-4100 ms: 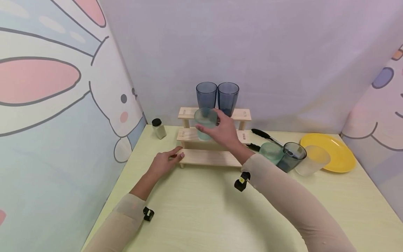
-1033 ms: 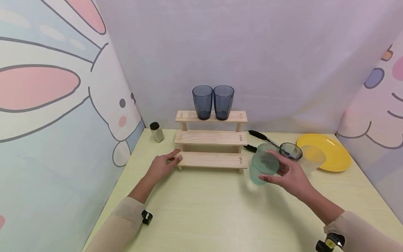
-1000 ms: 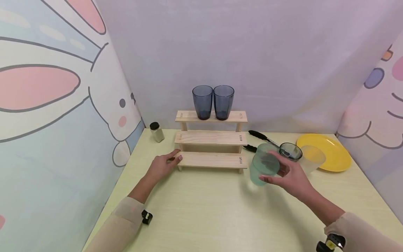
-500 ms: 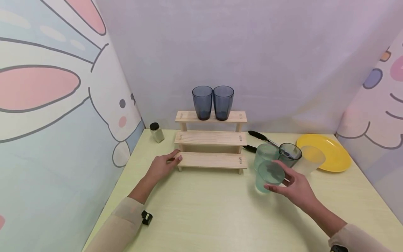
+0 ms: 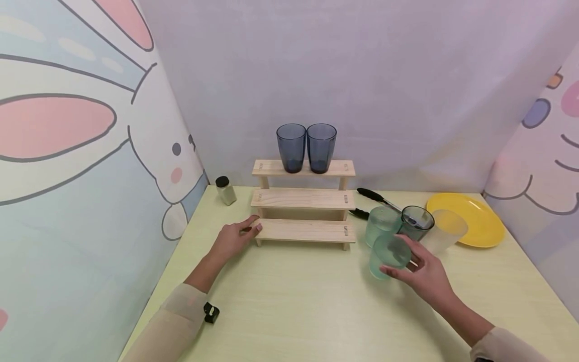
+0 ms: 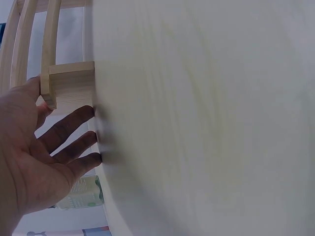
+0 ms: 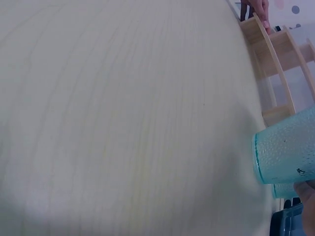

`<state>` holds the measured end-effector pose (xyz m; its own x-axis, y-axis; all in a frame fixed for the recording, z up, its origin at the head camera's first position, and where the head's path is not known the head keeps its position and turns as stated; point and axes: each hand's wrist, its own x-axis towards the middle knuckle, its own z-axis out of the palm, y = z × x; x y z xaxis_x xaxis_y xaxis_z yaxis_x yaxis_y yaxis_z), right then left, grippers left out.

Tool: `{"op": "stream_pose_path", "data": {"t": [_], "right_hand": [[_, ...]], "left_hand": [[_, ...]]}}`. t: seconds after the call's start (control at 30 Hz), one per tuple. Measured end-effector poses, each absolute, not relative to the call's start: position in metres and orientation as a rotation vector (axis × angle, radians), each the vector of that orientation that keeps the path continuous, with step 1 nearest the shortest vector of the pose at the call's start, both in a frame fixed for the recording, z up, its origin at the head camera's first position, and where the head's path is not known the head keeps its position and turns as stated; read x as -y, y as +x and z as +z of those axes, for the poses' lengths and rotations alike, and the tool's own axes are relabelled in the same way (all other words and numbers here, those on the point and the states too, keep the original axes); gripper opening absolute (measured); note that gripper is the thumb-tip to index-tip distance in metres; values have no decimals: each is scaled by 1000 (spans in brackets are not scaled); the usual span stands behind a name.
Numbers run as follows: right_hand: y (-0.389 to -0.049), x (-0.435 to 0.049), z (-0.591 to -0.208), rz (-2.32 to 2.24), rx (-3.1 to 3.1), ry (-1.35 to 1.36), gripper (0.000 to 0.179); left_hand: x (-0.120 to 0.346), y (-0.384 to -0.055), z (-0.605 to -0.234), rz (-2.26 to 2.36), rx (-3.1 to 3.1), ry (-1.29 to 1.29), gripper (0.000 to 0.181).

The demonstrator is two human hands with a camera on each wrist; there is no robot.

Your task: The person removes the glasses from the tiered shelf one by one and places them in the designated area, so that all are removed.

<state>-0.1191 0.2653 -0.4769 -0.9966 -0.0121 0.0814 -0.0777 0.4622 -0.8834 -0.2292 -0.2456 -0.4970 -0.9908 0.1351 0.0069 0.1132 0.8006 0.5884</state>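
1. Reference: clock centred on the rack (image 5: 300,231), 12 o'clock pointing away from the person.
2. Change: about four seconds ago the right hand (image 5: 428,276) holds the green glass (image 5: 389,256) at the middle shelf; now both are at 4 o'clock, low over or on the table (image 5: 289,306). Over the last half second, barely any shift.
3. Judged meaning: the glass is off the rack and brought to the group on the right. Middle and bottom shelves show bare wood; two blue glasses (image 5: 292,151) stand on top, at 12.
4. Right hand: thumb and fingers curved part-closed round the glass. Base contact with the table: cannot tell.
5. Left hand (image 5: 231,242), 8 o'clock: thumb and forefinger pinch the bottom shelf's left end, other fingers extended. Position unchanged; probably steadying.
6. Edges: a second green glass (image 5: 381,221) sits just beyond the held one; contact unclear. Dark glass (image 5: 412,230), frosted cup (image 5: 448,232) and yellow plate (image 5: 485,219) crowd 3 o'clock.
7. Room: widest from 5 to 7 o'clock. Back wall (image 5: 384,95) limits 12; jar (image 5: 227,194) stands at 9.
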Motion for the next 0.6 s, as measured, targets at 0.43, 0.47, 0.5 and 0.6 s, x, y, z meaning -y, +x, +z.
{"op": "stream_pose_path", "data": {"t": [0.43, 0.47, 0.5, 0.6], "right_hand": [[-122, -265, -480, 1398, 2645, 160, 83], [-122, -265, -481, 1385, 2641, 169, 82], [-122, -265, -481, 1375, 2637, 177, 81], [-122, -264, -482, 1364, 2627, 190, 81]], "left_hand": [[244, -228, -496, 956, -2952, 204, 66], [244, -228, -496, 955, -2953, 204, 66], [244, -228, -495, 955, -2953, 204, 65], [243, -227, -495, 962, -2952, 201, 64]]}}
